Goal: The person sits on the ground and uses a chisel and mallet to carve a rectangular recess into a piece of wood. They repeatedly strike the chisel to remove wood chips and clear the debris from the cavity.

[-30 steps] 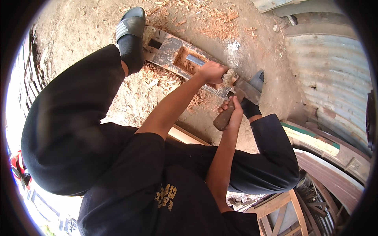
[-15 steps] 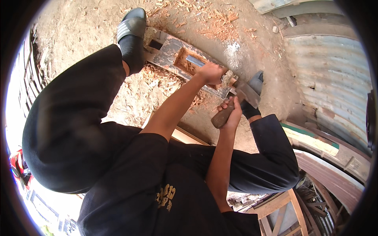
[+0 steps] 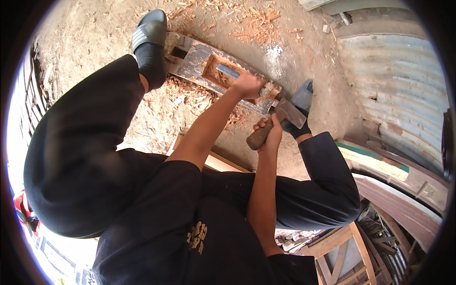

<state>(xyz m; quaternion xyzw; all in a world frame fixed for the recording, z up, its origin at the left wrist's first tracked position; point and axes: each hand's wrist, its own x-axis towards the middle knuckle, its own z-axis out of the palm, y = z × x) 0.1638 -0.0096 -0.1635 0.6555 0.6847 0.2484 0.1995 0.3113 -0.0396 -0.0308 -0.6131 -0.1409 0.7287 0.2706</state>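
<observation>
My left hand [image 3: 249,86] is wrapped round a chisel [image 3: 228,71]. Its flat grey blade reaches left into the rectangular recess of a weathered wooden block [image 3: 192,64] on the ground. On the other side of my fist the frayed, pale end of its handle sticks out to the right. My right hand [image 3: 271,133] grips the thick brown handle of a mallet [image 3: 291,114]. The mallet's head is just right of the frayed end; whether they touch I cannot tell. The blade's tip lies inside the recess, near loose chips.
Wood shavings [image 3: 259,26] are scattered over the dirt floor. My sandalled left foot [image 3: 151,35] is at the block's left end, my right foot [image 3: 302,97] beyond its right end. Corrugated metal sheeting [image 3: 394,80] stands at right, above stacked boards [image 3: 399,199] and a wooden frame [image 3: 354,242].
The whole view has shifted slightly, so the block and feet appear a little further left and up. Both hands keep their holds; the mallet stays close to the chisel's handle end.
</observation>
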